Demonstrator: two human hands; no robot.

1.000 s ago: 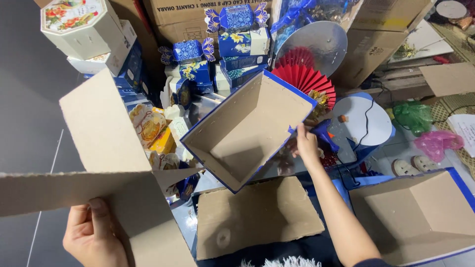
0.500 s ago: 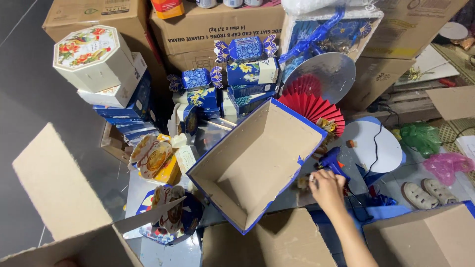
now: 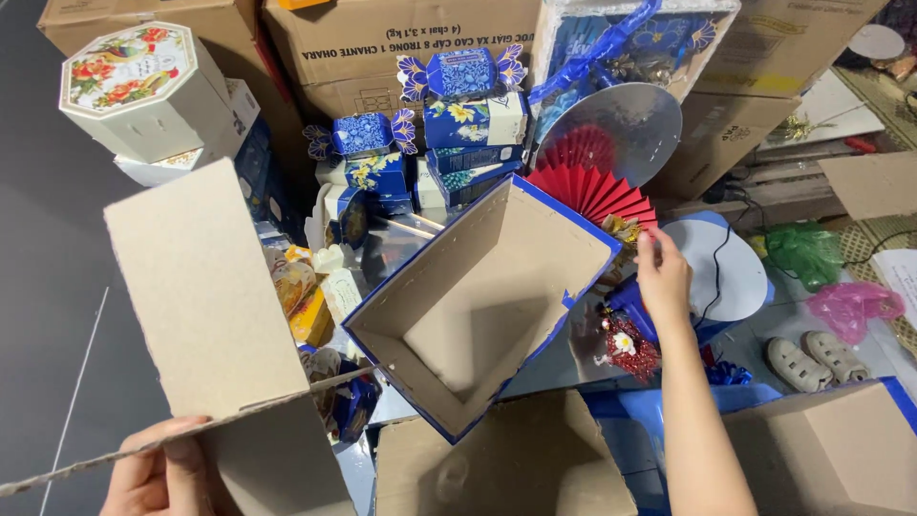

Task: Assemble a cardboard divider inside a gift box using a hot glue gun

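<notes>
The left hand, at seven o'clock, is clamped on a folded cardboard sheet; the right hand, at three o'clock, reaches with loosely spread fingers by the red paper fan, beside the tilted, open blue-edged box at centre. Unsupported, that box could tip onto the small blue gift boxes

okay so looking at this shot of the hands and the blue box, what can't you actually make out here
Head view, the only one:
- Left hand: cut off by the bottom edge, partly behind the cardboard sheet it grips.
- Right hand: fingertips lie at the open blue box rim beside the red paper fan; contact unclear.
- Items left of the box: hidden by the cardboard.
</notes>
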